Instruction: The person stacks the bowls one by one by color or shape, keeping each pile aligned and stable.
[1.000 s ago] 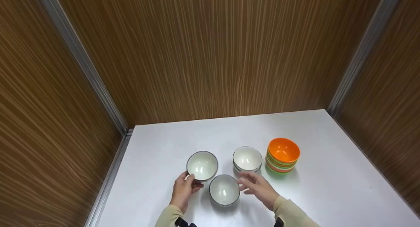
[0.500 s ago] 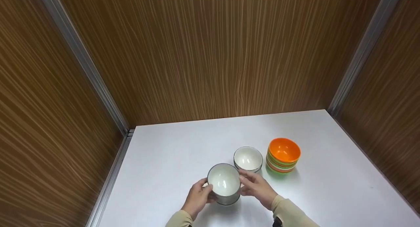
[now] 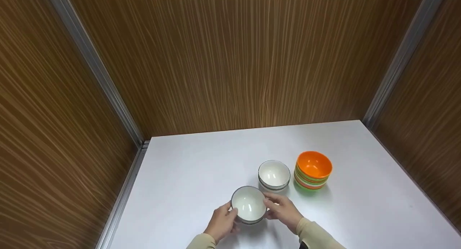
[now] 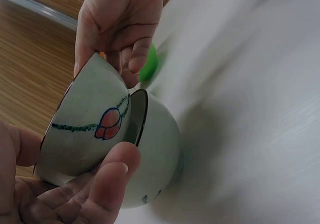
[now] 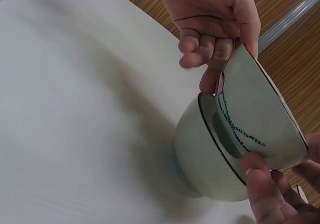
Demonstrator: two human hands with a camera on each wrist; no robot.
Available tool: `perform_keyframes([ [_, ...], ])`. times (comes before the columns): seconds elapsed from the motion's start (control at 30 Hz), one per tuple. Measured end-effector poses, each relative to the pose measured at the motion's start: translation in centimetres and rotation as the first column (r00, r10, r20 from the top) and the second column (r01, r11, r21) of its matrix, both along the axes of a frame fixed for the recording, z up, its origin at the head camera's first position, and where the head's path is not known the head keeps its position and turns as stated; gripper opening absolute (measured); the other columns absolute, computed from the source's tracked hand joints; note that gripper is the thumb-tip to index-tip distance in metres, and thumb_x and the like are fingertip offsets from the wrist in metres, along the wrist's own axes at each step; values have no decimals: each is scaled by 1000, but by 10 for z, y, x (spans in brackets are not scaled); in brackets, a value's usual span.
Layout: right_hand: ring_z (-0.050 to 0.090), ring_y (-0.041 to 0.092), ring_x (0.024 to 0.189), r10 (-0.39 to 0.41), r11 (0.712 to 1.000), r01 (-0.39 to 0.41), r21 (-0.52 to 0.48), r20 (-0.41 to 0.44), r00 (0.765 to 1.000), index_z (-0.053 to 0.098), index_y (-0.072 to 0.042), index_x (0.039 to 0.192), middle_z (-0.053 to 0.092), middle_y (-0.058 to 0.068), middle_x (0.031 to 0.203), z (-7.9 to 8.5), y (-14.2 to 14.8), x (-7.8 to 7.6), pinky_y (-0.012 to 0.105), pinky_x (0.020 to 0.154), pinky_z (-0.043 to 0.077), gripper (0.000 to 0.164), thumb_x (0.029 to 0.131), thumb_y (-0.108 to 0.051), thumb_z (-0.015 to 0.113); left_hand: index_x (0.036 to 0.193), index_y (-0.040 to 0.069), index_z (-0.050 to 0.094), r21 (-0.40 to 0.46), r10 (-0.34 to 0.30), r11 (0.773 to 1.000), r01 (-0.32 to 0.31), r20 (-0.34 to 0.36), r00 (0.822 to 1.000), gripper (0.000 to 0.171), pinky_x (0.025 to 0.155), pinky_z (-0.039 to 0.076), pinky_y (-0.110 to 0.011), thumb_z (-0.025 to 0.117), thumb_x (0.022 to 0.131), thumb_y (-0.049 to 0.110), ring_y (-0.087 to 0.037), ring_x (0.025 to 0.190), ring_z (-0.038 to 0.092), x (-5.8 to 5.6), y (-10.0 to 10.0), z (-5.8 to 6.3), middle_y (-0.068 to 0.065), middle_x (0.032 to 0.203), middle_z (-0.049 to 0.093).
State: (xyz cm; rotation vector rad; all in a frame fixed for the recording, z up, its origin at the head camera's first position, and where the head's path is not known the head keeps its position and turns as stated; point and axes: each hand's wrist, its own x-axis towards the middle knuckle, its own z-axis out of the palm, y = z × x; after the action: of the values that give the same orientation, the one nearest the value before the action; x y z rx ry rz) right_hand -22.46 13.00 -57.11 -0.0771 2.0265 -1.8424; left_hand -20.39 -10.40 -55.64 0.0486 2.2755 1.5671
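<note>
In the head view my left hand (image 3: 220, 221) and right hand (image 3: 287, 211) grip opposite sides of a white ceramic bowl (image 3: 248, 203), thumbs at its dark rim and fingers beneath. The left wrist view shows a red flower and green dotted line on its outside. Below it a second white bowl (image 4: 160, 149) stands on the table, its mouth taking in the base of the held one. A gap shows between their rims in the right wrist view, where the held bowl (image 5: 265, 114) sits slightly tilted over the lower bowl (image 5: 197, 149).
Just behind my right hand stands a stack of white bowls (image 3: 274, 174). To its right is a taller stack of plastic bowls (image 3: 312, 166), orange on top with green and white below. Wood-grain panels (image 3: 230, 61) wall the white table (image 3: 187, 162) at the back and sides.
My left hand has carried the bowl rightward from the left and down over the lower bowl. My right hand, earlier beside the lower bowl, has come to grip the held one.
</note>
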Motion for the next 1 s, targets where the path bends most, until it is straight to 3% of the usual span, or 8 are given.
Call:
perform_keyframes([
  [0.27,61,21,89,2,998,-1,55,-28,1000,47,-2,132,51,16,121,-8,-3,-1,36,76,53,51,92,-33,53,142,-4,19,-69,-57,996,53,-50,997,52,45,49,-28,32,98,21,-14,51,52,1,2,-11,-8,74,55],
  [0.5,59,19,94,-2,997,4,80,-22,1000,47,-2,131,44,18,133,-10,-2,-2,37,77,53,50,92,-32,53,142,-7,16,-61,-31,998,30,-23,999,55,44,46,-25,32,98,22,-11,51,48,-2,6,-14,-7,74,57],
  [0.67,60,19,92,2,996,-1,89,-21,1000,47,-3,132,45,18,133,-11,-2,-2,37,77,53,48,93,-31,52,142,-5,17,-67,-10,998,10,-7,1000,53,45,46,-25,31,98,21,-12,53,48,-4,7,-17,-5,74,56],
  [0.7,60,19,91,3,996,-1,92,-23,1000,47,-3,132,45,18,132,-11,-2,-2,37,77,53,48,93,-31,52,142,-4,18,-71,-6,997,5,-6,1000,53,47,47,-27,31,98,20,-15,55,50,-4,7,-18,-6,76,56],
  [0.8,60,19,90,7,995,-4,95,-31,999,47,-2,132,46,18,131,-11,-3,-3,37,76,53,48,93,-30,52,141,-5,21,-86,20,996,-21,-17,1000,52,78,51,-35,32,97,19,-25,92,59,-5,9,-20,-18,107,58],
  [0.9,61,19,85,2,997,-1,83,-19,1000,45,-1,133,49,17,127,-12,-3,-3,36,75,53,49,93,-29,51,140,-8,23,-106,50,993,-52,-22,999,51,102,31,-46,32,97,19,-33,126,36,-5,12,-21,-21,137,38],
  [0.93,61,19,82,1,997,0,81,-11,1000,45,-1,133,50,17,125,-13,-3,-3,36,75,53,49,93,-29,51,139,-8,24,-111,58,992,-60,-21,998,51,105,24,-48,32,97,19,-33,130,27,-5,12,-21,-19,142,31],
  [1.0,60,18,78,0,997,-1,73,4,1000,44,0,133,52,14,120,-14,-3,-3,34,74,53,49,94,-29,51,139,-7,25,-118,69,991,-70,-13,998,51,106,21,-50,32,97,20,-34,131,24,-5,13,-22,-19,143,30],
])
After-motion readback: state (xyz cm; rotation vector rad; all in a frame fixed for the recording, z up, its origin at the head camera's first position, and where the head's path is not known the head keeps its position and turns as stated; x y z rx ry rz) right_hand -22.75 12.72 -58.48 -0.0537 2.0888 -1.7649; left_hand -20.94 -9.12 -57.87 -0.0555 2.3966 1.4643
